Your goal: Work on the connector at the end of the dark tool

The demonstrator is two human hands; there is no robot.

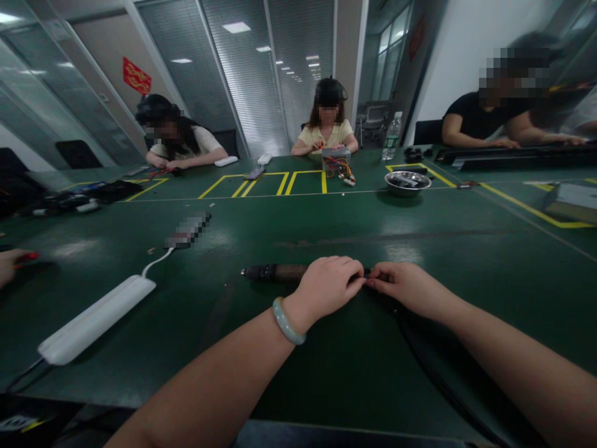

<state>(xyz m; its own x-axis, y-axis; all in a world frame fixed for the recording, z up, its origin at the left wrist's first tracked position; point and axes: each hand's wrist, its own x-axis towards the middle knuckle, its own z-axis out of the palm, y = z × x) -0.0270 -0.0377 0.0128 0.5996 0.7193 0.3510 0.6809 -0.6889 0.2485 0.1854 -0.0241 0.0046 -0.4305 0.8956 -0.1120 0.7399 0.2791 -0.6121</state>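
Observation:
A dark electric screwdriver (288,272) lies across the green table (298,386), its metal tip pointing left. My left hand (329,289), with a pale green bangle at the wrist, is wrapped over the tool's rear part. Beside it my right hand (403,286) pinches at the tool's tail end, where a black cable (415,348) comes out. That cable runs down to the right under my right forearm and over the table's near edge. Fingers of both hands nearly meet and hide the joint between tool and cable.
A white power bank-like case (97,320) with a cord leads to a phone (189,230) at left. A metal bowl (408,182), a water bottle (392,138) and a wired grey box (336,157) stand farther back. Several people sit around; a co-worker's hand (10,264) is at far left.

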